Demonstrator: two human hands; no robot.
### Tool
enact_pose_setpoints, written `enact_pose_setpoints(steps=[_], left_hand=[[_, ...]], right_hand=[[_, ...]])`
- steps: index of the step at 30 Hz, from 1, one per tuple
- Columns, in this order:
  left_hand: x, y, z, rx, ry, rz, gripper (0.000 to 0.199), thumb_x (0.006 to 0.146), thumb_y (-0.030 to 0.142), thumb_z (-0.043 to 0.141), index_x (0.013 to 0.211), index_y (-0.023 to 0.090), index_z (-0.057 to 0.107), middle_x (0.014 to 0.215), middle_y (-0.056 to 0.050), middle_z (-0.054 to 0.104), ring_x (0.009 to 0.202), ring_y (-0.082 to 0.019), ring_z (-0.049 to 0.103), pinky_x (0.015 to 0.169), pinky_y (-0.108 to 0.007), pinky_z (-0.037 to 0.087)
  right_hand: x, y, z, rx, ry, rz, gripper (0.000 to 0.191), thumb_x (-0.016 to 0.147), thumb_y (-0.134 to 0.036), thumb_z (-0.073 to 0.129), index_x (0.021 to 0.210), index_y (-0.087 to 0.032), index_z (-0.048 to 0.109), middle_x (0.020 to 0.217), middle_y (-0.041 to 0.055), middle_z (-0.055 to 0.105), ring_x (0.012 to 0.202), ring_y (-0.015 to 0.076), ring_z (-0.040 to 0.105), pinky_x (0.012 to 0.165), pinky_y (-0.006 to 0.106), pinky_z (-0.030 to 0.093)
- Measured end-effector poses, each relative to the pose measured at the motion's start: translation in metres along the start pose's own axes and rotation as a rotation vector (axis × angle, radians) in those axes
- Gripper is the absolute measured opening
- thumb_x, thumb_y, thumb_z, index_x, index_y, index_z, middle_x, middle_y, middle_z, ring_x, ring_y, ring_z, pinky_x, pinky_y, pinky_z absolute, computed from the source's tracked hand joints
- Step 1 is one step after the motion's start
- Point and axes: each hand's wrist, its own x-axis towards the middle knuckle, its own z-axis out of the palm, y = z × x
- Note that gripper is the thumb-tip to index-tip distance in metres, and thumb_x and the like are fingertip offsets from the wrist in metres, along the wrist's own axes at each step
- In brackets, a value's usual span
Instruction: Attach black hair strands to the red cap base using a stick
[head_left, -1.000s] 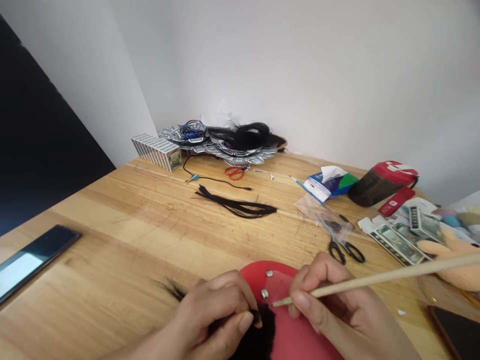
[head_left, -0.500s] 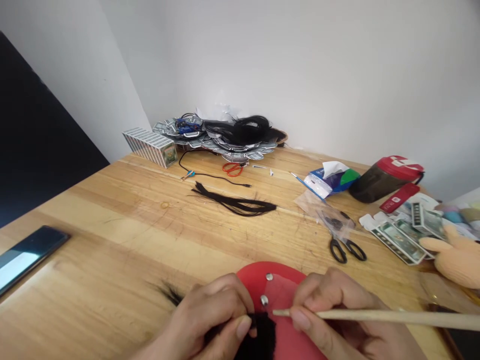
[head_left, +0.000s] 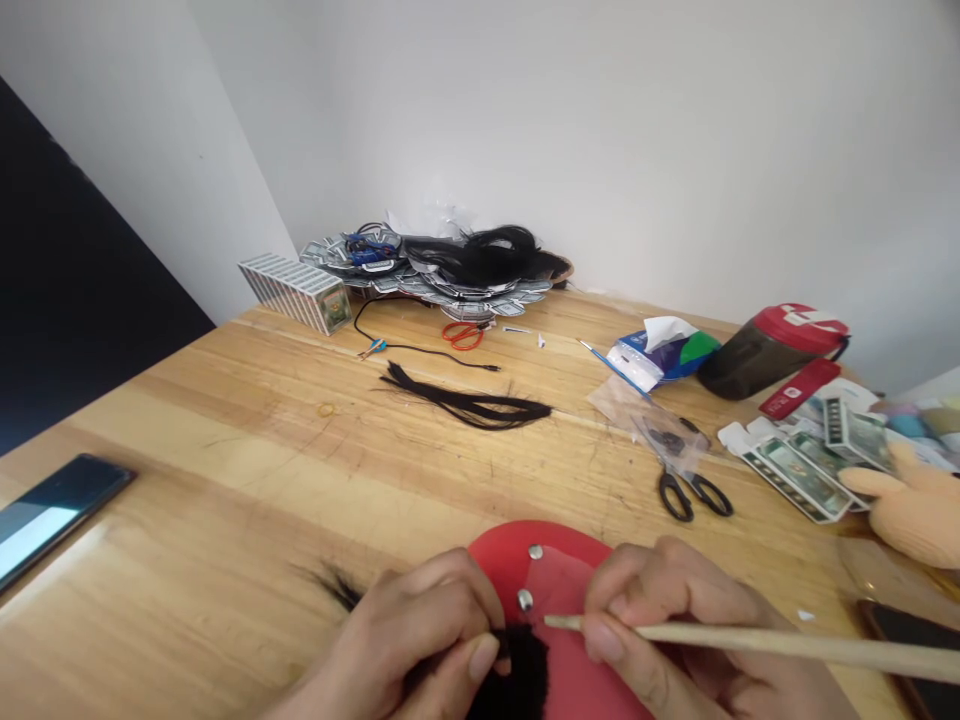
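A red rounded pad [head_left: 499,545] lies at the bottom middle, with two silver studs and a translucent sheet on its top. On it sits a dense patch of short black hair [head_left: 529,680]. My left hand [head_left: 431,635] is closed in a pinch at the patch's upper left edge, gripping a strand of black hair [head_left: 334,583] whose loose ends stick out to the left. Between thumb and fingers, my right hand [head_left: 667,625] holds a thin pale wooden stick [head_left: 795,643]. Its blunt end points left, just above the patch; any fine tip there is too small to make out.
Past the pad lie a bundle of black hair [head_left: 472,400] and black-handled scissors [head_left: 694,490]. A phone [head_left: 64,515] rests at left. Tissues [head_left: 664,350], a dark jar with red lid [head_left: 776,350], card boxes [head_left: 795,470] and a peach plush toy [head_left: 915,510] crowd the right.
The view has shifted slightly. Both hands keep their grips, and the stick's end stays close to the hair patch with almost no movement.
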Motion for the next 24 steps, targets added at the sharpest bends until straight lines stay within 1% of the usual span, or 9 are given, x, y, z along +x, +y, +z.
enact_pose_setpoints(steps=[4, 8, 9, 12, 17, 19, 21, 24], left_hand=[[-0.0001, 0.0037, -0.0012, -0.074, 0.036, -0.071, 0.028, 0.099, 0.031, 0.042, 0.079, 0.020, 0.059, 0.077, -0.003, 0.065, 0.068, -0.011, 0.060, 0.062, -0.018, 0.048], [-0.0015, 0.0021, -0.0040, -0.177, 0.036, -0.139, 0.031, 0.099, 0.036, 0.042, 0.082, 0.021, 0.064, 0.080, -0.001, 0.066, 0.069, -0.010, 0.059, 0.063, -0.018, 0.045], [-0.0019, 0.0012, -0.0047, -0.197, 0.030, -0.162, 0.032, 0.099, 0.038, 0.042, 0.083, 0.021, 0.064, 0.080, -0.001, 0.065, 0.069, -0.010, 0.058, 0.063, -0.018, 0.044], [-0.0027, -0.0011, -0.0061, -0.233, 0.046, -0.220, 0.034, 0.098, 0.039, 0.042, 0.083, 0.020, 0.066, 0.079, -0.001, 0.065, 0.066, -0.011, 0.054, 0.062, -0.020, 0.043], [-0.0017, -0.0008, -0.0055, -0.241, 0.035, -0.234, 0.034, 0.098, 0.041, 0.043, 0.083, 0.020, 0.065, 0.079, -0.001, 0.064, 0.066, -0.011, 0.053, 0.062, -0.021, 0.042], [-0.0005, -0.0005, -0.0049, -0.250, 0.039, -0.239, 0.034, 0.098, 0.042, 0.043, 0.084, 0.020, 0.066, 0.079, -0.001, 0.063, 0.067, -0.011, 0.052, 0.063, -0.021, 0.042], [0.0004, -0.0008, -0.0041, -0.263, 0.049, -0.240, 0.035, 0.098, 0.043, 0.042, 0.085, 0.021, 0.066, 0.079, 0.000, 0.062, 0.066, -0.011, 0.051, 0.065, -0.021, 0.042], [-0.0002, -0.0026, -0.0029, -0.277, 0.056, -0.243, 0.035, 0.098, 0.043, 0.042, 0.085, 0.022, 0.066, 0.078, 0.001, 0.061, 0.065, -0.010, 0.050, 0.068, -0.021, 0.042]], right_hand=[[0.0032, -0.0042, -0.0011, 0.032, 0.049, 0.080, 0.020, 0.082, -0.029, 0.064, 0.064, -0.026, 0.056, 0.061, -0.0008, 0.066, 0.054, 0.0169, 0.064, 0.049, 0.025, 0.051], [0.0008, -0.0032, -0.0011, 0.066, 0.019, 0.217, 0.018, 0.082, -0.031, 0.065, 0.066, -0.026, 0.056, 0.063, -0.0019, 0.064, 0.059, 0.0174, 0.064, 0.054, 0.026, 0.050], [-0.0001, -0.0030, -0.0011, 0.072, 0.013, 0.229, 0.019, 0.081, -0.031, 0.066, 0.066, -0.026, 0.055, 0.063, -0.0024, 0.064, 0.058, 0.0173, 0.064, 0.054, 0.027, 0.050], [-0.0017, -0.0042, -0.0009, 0.032, -0.004, 0.209, 0.024, 0.080, -0.030, 0.065, 0.062, -0.026, 0.051, 0.060, -0.0024, 0.065, 0.057, 0.0176, 0.063, 0.053, 0.027, 0.048], [-0.0005, -0.0088, 0.0010, -0.018, -0.010, 0.192, 0.025, 0.082, -0.032, 0.061, 0.061, -0.025, 0.051, 0.062, -0.0011, 0.066, 0.057, 0.0177, 0.063, 0.052, 0.027, 0.047], [0.0005, -0.0092, 0.0013, -0.031, -0.003, 0.183, 0.024, 0.082, -0.033, 0.062, 0.062, -0.025, 0.053, 0.061, -0.0018, 0.065, 0.055, 0.0163, 0.062, 0.050, 0.026, 0.046], [0.0015, -0.0084, 0.0012, -0.045, 0.004, 0.142, 0.022, 0.082, -0.032, 0.063, 0.063, -0.025, 0.054, 0.061, -0.0033, 0.064, 0.053, 0.0142, 0.060, 0.049, 0.024, 0.045], [0.0022, -0.0071, 0.0009, -0.028, -0.017, 0.075, 0.020, 0.084, -0.030, 0.063, 0.066, -0.025, 0.055, 0.061, -0.0046, 0.064, 0.053, 0.0122, 0.059, 0.049, 0.021, 0.044]])
